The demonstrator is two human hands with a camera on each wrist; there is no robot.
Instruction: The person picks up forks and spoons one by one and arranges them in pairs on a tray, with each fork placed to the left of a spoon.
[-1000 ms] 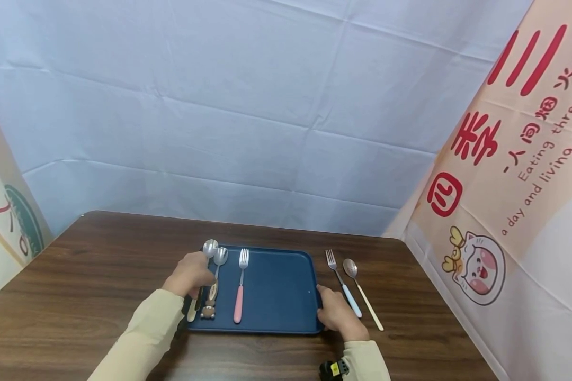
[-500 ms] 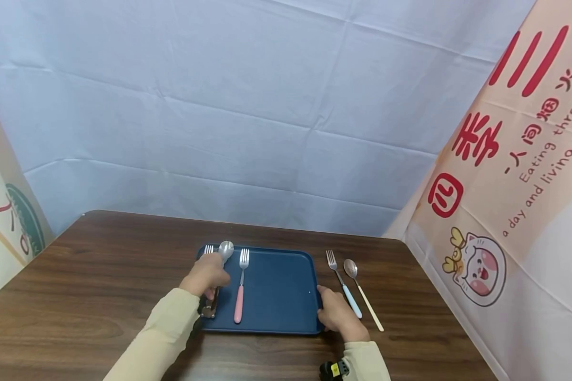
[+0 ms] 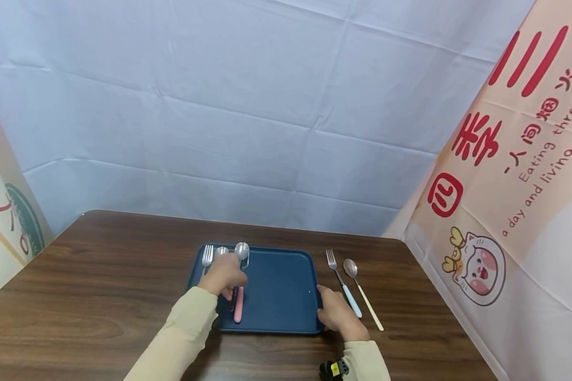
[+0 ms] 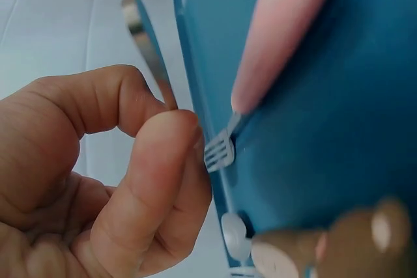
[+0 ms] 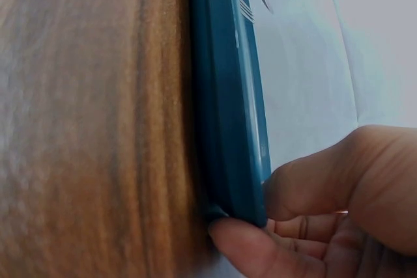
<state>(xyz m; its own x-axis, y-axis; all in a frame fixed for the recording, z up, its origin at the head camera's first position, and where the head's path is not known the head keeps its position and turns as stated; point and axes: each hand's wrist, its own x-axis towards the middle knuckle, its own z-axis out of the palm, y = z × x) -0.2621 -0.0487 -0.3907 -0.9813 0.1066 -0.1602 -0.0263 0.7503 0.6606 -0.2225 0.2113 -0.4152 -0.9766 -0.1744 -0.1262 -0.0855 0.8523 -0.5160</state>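
Above the blue tray, my left hand pinches a metal spoon between thumb and finger; its bowl overlaps the head of the pink-handled fork. The spoon's neck rises from the fingertips in the left wrist view. A second spoon lies on the tray, mostly behind the hand; its brown bear-shaped handle shows in the left wrist view. Another fork lies at the tray's left side, its handle hidden. My right hand grips the tray's right edge, thumb above and finger below.
Right of the tray, a fork with a light blue handle and a spoon with a cream handle lie on the wooden table. A pale cloth hangs behind, and a printed cloth hangs at the right.
My left hand has moved rightward with the spoon, from the tray's left edge to over the pink-handled fork. The fork at the left has come into view. My right hand has stayed put.
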